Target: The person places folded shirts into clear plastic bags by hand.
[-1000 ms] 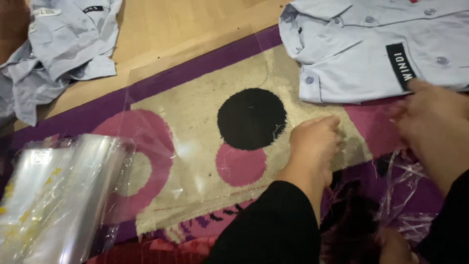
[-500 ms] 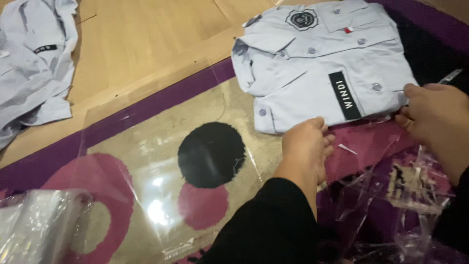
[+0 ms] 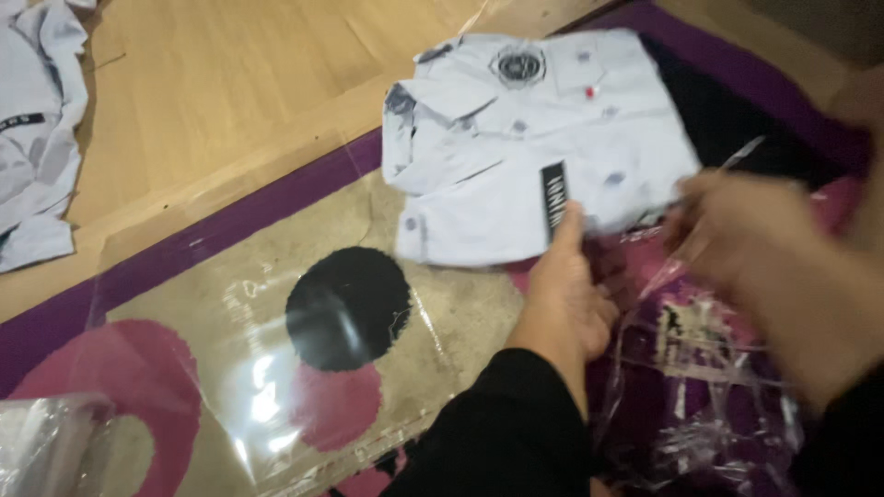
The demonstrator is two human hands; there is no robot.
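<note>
My left hand [image 3: 566, 294] lies flat and open, fingers together, fingertips touching the near edge of the folded pale grey short-sleeved shirt [image 3: 516, 152] right by its black vertical label strip. It grips nothing. Black sleeve on that arm.

My right hand [image 3: 764, 244] is blurred (motion smear), just right of the shirt's near right corner. Can't tell how wide it is or whether it pinches anything; a thin clear strip pokes out above it.

The shirt sits folded, collar away from me and to the left, round dark badge on the chest, partly on the purple-bordered rug with beige field and pink and black circles [image 3: 166, 368], partly over a black patch beyond it.

A flat clear plastic bag [image 3: 276, 304] lies spread on the rug left of my left hand, glare on it. Crumpled clear plastic wrap [image 3: 700, 368] lies below my right hand. More clear bags [image 3: 46, 442] at bottom left corner.

Another grey shirt [image 3: 32, 138], unfolded, lies on the light wooden floor [image 3: 230, 83] at far left, well apart.
</note>
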